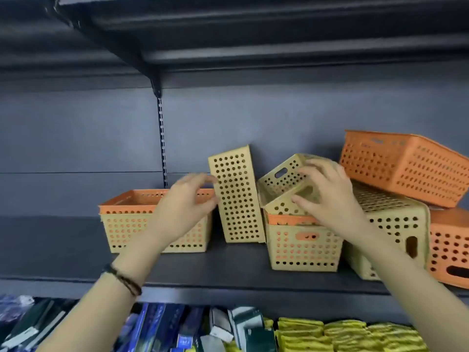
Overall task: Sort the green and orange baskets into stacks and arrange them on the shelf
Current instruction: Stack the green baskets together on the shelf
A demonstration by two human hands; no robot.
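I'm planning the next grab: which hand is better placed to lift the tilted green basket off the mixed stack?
Right: the right hand already rests on the tilted green basket; the left hand is by the upright one.

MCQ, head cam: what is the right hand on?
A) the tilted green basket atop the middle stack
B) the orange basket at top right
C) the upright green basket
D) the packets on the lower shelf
A: the right hand rests on the tilted green basket, which sits on the orange-in-green stack; whether the fingers close around it is not clear.
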